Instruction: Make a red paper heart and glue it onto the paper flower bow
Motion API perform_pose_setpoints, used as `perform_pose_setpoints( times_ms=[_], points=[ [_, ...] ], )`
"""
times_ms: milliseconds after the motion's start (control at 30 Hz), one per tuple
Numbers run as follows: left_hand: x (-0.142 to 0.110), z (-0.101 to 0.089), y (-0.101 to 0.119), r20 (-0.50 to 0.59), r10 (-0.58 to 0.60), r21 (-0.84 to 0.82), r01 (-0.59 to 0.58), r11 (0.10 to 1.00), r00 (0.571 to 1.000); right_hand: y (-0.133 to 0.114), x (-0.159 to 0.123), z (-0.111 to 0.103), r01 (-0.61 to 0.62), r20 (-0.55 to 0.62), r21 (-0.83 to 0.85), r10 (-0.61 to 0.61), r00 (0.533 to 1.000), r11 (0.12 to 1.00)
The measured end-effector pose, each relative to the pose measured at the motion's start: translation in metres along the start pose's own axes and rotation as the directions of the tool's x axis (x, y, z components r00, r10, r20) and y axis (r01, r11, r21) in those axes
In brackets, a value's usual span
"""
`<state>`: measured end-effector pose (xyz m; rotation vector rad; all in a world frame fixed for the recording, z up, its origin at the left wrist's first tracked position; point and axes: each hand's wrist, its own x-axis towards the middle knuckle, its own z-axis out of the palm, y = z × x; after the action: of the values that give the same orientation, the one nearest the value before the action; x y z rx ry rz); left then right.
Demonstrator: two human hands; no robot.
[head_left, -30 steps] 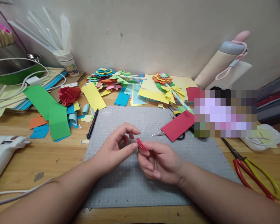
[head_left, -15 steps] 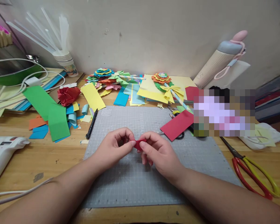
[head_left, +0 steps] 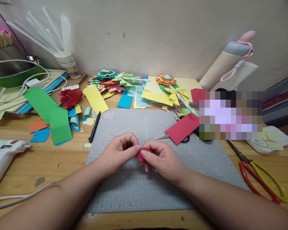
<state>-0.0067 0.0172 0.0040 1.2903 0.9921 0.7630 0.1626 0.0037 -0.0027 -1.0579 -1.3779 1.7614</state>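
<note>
A small folded piece of red paper [head_left: 140, 156] is pinched between both hands above the grey cutting mat [head_left: 124, 191]. My left hand [head_left: 121, 148] grips its left edge between thumb and forefinger. On the other side, my right hand [head_left: 162, 158] holds it with the thumb on top and fingers curled beneath, which hide part of the paper. Beyond my right hand lies a flat red paper strip [head_left: 182, 128], resting over a pair of scissors [head_left: 162, 137] whose tip pokes out. A black pen [head_left: 94, 127] lies along the mat's left edge.
Green paper strips [head_left: 60, 126] and coloured scraps lie left, near a crumpled red paper flower [head_left: 70, 97]. A white glue gun [head_left: 7, 156] is at far left. Paper flowers [head_left: 166, 81] line the back. Red-and-yellow-handled scissors [head_left: 259, 175] and a tilted bottle [head_left: 223, 60] are right.
The red paper has turned and shows more of its folded face. My right hand has shifted slightly down, uncovering the scissors' tip. My left hand stays nearly in place.
</note>
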Motion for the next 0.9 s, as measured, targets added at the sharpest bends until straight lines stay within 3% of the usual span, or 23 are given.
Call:
perform_pose_setpoints(
  times_ms=[267,433,667,900],
  points=[
    [0.001,0.000,0.002,0.001,-0.010,-0.078,0.010,0.997,1.000,0.004,-0.001,-0.003,0.064,-0.127,0.003,-0.063,0.990,0.998],
    [0.002,0.000,0.000,-0.010,-0.023,-0.083,0.022,0.996,1.000,0.006,0.001,-0.003,0.045,-0.139,0.073,-0.034,0.990,0.996],
    [0.004,-0.003,-0.008,0.034,-0.082,-0.249,0.088,0.964,0.996,0.007,0.002,-0.004,0.047,-0.210,0.117,-0.021,0.978,0.992],
    [0.000,0.000,0.000,0.053,-0.006,0.080,0.001,0.997,0.999,0.005,0.001,-0.004,0.050,-0.169,0.114,-0.030,0.985,0.992]
  ],
)
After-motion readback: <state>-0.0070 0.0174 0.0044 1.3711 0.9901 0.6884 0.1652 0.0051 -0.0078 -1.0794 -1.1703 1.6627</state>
